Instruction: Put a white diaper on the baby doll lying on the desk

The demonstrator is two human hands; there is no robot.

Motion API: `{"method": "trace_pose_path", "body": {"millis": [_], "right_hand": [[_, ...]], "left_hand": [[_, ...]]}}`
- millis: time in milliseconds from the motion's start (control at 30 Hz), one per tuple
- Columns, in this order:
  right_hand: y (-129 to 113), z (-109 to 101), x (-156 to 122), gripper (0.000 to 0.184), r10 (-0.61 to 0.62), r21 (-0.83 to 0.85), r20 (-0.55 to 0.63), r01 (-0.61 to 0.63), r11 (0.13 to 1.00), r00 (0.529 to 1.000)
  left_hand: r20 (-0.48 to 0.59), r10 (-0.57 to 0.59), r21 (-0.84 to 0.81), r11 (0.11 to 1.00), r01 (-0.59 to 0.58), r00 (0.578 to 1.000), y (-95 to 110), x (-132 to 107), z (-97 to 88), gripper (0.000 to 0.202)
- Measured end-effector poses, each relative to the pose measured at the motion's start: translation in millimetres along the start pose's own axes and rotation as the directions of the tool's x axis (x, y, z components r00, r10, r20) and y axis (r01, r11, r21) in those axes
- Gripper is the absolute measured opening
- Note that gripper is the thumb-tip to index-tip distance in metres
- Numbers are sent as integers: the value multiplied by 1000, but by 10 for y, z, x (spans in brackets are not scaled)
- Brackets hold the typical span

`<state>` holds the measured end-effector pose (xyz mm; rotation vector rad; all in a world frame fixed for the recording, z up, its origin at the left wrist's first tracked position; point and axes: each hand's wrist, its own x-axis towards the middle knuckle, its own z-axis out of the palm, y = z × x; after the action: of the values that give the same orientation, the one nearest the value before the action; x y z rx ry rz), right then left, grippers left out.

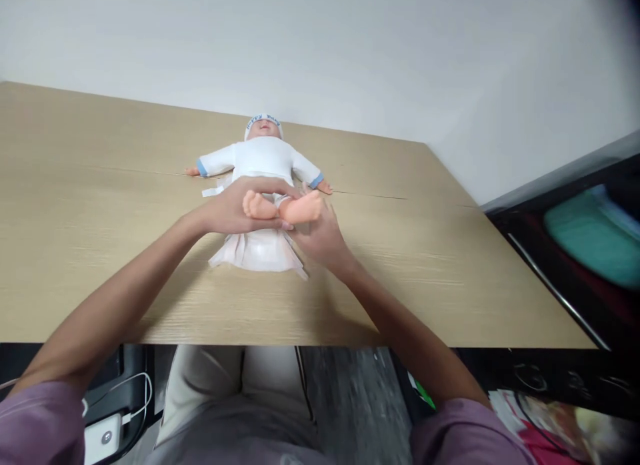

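A baby doll [263,157] lies on its back on the wooden table, head towards the wall, in a white top with blue cuffs and a white cap with blue lettering. Its bare feet [303,208] point towards me. My left hand [227,208] is closed around the legs from the left, fingers reaching behind the feet. From the right, my right hand [323,238] also grips the legs, its fingers partly hidden. Under the doll an unfolded white diaper [260,251] spreads towards me, with a side tab [213,192] sticking out at the left. The doll's hips are mostly covered by my hands.
The light wooden table [400,271] runs back to a white wall. At the right stands a dark unit with a green item [595,231]. Below the front edge are a white power bank [103,439] with a cable at left and colourful packages [555,425] at right.
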<state>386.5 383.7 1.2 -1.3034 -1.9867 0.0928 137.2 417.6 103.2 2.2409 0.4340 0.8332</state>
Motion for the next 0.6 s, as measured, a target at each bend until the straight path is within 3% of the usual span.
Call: {"method": "trace_pose_path", "body": {"millis": [100, 233, 333, 433, 600], "right_hand": [[-251, -100, -144, 87, -68, 72, 9, 67, 995, 998], [-349, -156, -165, 58, -188, 146, 104, 172, 974, 977], [-175, -201, -235, 43, -283, 179, 149, 256, 950, 947], [79, -217, -348, 45, -355, 154, 245, 326, 933, 902], [315, -203, -396, 46, -329, 36, 396, 343, 939, 857]], "left_hand": [[15, 38, 63, 997, -39, 999, -60, -137, 115, 42], [19, 49, 294, 954, -52, 999, -165, -398, 77, 49], [85, 22, 439, 897, -57, 996, -309, -699, -61, 48], [161, -7, 502, 862, -76, 987, -482, -1009, -204, 53], [271, -42, 544, 831, -117, 962, -670, -1264, -302, 81]]}}
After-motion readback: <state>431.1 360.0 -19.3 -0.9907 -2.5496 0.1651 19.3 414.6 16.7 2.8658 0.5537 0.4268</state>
